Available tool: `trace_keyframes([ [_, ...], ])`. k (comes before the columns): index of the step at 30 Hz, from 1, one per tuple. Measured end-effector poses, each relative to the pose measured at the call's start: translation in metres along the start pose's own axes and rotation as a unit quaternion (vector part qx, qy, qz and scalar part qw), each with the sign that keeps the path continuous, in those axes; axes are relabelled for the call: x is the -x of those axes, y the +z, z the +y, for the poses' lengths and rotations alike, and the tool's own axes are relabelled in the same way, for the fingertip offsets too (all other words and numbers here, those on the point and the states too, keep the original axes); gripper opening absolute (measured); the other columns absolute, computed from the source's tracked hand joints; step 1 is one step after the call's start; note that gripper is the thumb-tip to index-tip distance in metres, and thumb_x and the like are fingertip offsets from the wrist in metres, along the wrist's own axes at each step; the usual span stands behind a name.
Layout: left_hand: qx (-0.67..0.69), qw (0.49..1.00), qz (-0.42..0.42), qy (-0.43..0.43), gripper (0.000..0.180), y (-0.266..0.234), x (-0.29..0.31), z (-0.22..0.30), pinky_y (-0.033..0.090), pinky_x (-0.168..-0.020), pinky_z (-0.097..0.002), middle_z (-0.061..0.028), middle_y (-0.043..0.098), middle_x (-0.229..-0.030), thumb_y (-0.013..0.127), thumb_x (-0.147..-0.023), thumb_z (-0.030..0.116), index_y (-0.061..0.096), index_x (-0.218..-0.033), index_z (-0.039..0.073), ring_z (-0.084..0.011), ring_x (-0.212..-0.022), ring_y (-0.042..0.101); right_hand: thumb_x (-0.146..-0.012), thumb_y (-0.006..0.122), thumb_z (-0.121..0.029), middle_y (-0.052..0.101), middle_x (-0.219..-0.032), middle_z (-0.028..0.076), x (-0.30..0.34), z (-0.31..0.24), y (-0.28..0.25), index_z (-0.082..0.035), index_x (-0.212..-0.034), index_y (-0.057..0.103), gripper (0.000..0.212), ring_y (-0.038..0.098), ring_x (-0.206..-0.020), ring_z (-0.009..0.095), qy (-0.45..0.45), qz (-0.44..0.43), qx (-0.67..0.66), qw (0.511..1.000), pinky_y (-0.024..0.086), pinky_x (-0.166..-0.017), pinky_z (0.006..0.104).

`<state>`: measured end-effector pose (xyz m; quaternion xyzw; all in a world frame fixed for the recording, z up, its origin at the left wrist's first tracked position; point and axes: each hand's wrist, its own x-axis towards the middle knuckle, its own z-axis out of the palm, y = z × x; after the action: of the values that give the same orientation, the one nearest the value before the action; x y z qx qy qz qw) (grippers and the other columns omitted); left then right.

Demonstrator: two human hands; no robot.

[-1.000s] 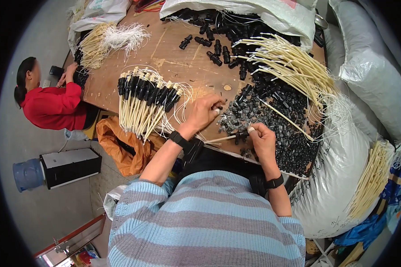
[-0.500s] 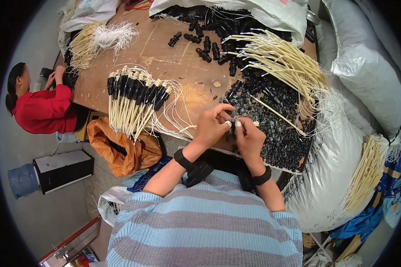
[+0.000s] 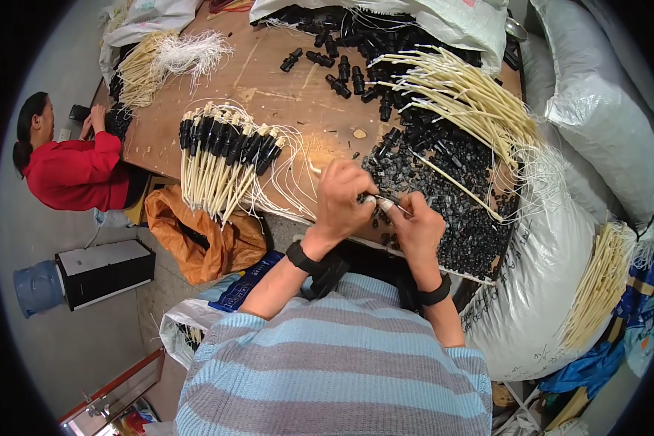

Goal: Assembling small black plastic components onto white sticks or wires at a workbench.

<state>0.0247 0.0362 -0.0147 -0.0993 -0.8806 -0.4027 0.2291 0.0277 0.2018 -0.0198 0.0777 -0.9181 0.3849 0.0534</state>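
Observation:
My left hand (image 3: 344, 198) is closed in a pinch above the table's near edge. Close beside it, my right hand (image 3: 420, 222) pinches too. Between the fingertips runs a thin dark piece (image 3: 387, 197), mostly hidden, so its kind does not show. Both thumbs wear white wraps. A short cream end (image 3: 314, 168) pokes out beside my left hand; I cannot tell if it is held. Small black parts (image 3: 461, 240) are heaped by my right hand, with a single cream tube (image 3: 458, 187) lying across them. Left of my hands lies a bundle of cream tubes with black connectors (image 3: 229, 156).
Loose cream tubes (image 3: 465, 102) with white strings lie at the far right, near black connectors (image 3: 338, 86). Another bundle (image 3: 142, 73) is at the far left. White sacks (image 3: 538, 291) crowd the right side. A person in red (image 3: 76, 171) sits left, holding a phone.
My hands have turned and my right hand has shifted slightly right. The thin dark piece now shows between them, and a cream end has appeared beside my left hand.

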Motion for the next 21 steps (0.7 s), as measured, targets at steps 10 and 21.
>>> trace_keyframes([
  [10, 0.079, 0.969, -0.225, -0.065, 0.041, -0.011, -0.001, -0.008, 0.052, -0.069, -0.0371, -0.0148, 0.068, -0.089, 0.061, -0.066, -0.005, 0.066, -0.106, 0.004, -0.0335, -0.08, 0.065, -0.079, 0.064, -0.002, 0.069, -0.079, 0.007, 0.003, 0.006, -0.027, -0.015, -0.115, 0.069, 0.039, 0.062, -0.054, 0.019, -0.2, -0.05, -0.069, 0.976, 0.048, -0.05, 0.0302],
  [21, -0.021, 0.972, -0.205, -0.115, 0.028, -0.014, 0.005, -0.004, 0.051, -0.066, -0.0423, -0.0159, 0.067, -0.082, 0.064, -0.066, 0.005, 0.068, -0.094, 0.006, -0.0357, -0.077, 0.064, -0.078, 0.064, -0.002, 0.066, -0.071, 0.01, -0.005, 0.009, -0.007, -0.007, -0.109, 0.071, 0.032, 0.061, -0.052, 0.018, -0.208, -0.113, -0.028, 0.971, 0.047, -0.049, 0.0303],
])
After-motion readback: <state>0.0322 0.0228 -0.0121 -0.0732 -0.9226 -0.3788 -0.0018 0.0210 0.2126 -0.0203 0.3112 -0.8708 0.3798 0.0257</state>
